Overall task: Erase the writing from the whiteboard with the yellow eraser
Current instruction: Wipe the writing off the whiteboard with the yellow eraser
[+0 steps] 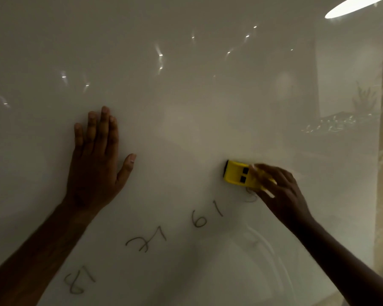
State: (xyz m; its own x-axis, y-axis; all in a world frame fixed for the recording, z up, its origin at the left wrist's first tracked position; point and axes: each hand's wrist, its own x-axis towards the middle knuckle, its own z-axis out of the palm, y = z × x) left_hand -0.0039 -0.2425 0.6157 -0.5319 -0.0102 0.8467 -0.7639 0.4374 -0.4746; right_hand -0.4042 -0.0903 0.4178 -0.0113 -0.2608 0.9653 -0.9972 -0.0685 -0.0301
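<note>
A glossy whiteboard (186,96) fills the view. My right hand (279,191) grips the yellow eraser (239,174), which is pressed against the board at centre right. Just below the eraser a faint, partly wiped mark (251,196) shows. Lower down, handwritten numbers run in a slanted row: "61" (206,215), a middle group (146,240) and "67" (79,280) at the lower left. My left hand (97,164) lies flat on the board with fingers spread, left of the eraser and above the writing.
The board's right edge (378,173) runs down the far right, with a beige wall beyond it. Ceiling lights and a bright lamp (352,6) reflect in the upper board. A plant's reflection shows at the right.
</note>
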